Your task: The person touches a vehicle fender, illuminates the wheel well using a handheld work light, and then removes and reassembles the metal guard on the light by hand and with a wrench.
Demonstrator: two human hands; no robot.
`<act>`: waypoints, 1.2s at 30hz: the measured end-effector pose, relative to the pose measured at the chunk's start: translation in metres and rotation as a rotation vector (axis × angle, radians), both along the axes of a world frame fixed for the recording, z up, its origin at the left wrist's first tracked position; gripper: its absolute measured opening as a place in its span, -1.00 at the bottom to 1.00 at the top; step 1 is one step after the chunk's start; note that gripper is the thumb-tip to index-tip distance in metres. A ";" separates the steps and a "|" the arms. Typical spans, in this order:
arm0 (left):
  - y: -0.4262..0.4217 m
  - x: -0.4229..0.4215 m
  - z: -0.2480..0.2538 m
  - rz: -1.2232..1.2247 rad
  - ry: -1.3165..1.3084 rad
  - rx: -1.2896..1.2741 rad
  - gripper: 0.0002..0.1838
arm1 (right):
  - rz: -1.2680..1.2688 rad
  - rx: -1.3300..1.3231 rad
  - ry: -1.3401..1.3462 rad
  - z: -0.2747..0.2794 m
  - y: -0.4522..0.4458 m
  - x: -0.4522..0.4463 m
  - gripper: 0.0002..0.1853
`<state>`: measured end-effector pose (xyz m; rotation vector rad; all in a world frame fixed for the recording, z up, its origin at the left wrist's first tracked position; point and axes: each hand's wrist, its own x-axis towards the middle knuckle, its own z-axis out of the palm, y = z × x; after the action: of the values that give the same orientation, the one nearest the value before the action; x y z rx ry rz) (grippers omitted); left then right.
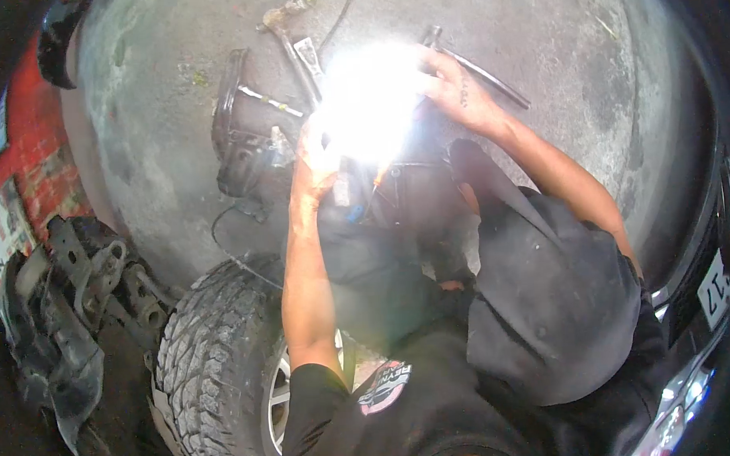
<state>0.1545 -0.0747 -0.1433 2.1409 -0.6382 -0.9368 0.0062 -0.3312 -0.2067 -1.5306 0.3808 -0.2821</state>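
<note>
A very bright white glare (372,99) covers the middle of the work area and hides what lies between my hands. My left hand (318,161) is at the lower left edge of the glare, its fingers washed out by the light. At the upper right edge is my right hand (457,92), its fingers reaching into the glare, so their tips and anything they hold are hidden. Below the glare an orange-handled tool (381,175) shows near a dark metal part (416,194). A metal bar (488,79) lies on the floor behind my right hand.
Dark metal parts (246,160) and a socket tool (270,101) lie left on the concrete floor (160,114). A long rusty part (293,54) is beyond. A large tyre (217,362) and black brackets (86,294) stand lower left. A car's edge (713,288) borders the right.
</note>
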 end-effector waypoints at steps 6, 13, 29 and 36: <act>-0.013 0.003 -0.004 -0.161 -0.534 -0.078 -0.42 | 0.175 0.178 -0.073 0.049 -0.014 -0.003 -0.52; -0.014 0.001 -0.005 -0.187 -0.621 -0.085 -0.40 | 0.183 0.240 0.181 0.040 -0.014 -0.003 -0.47; -0.011 -0.004 -0.032 -0.298 -0.525 -0.066 -0.43 | 0.148 0.105 -0.014 -0.039 -0.021 -0.026 -0.37; -0.015 -0.013 -0.037 -0.282 -0.572 -0.068 -0.44 | 0.191 0.178 0.132 -0.007 -0.027 -0.025 -0.40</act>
<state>0.1414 -0.0894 -0.1803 2.2985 -1.2572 -0.4141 -0.0190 -0.3583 -0.2142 -1.4019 0.3510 0.0025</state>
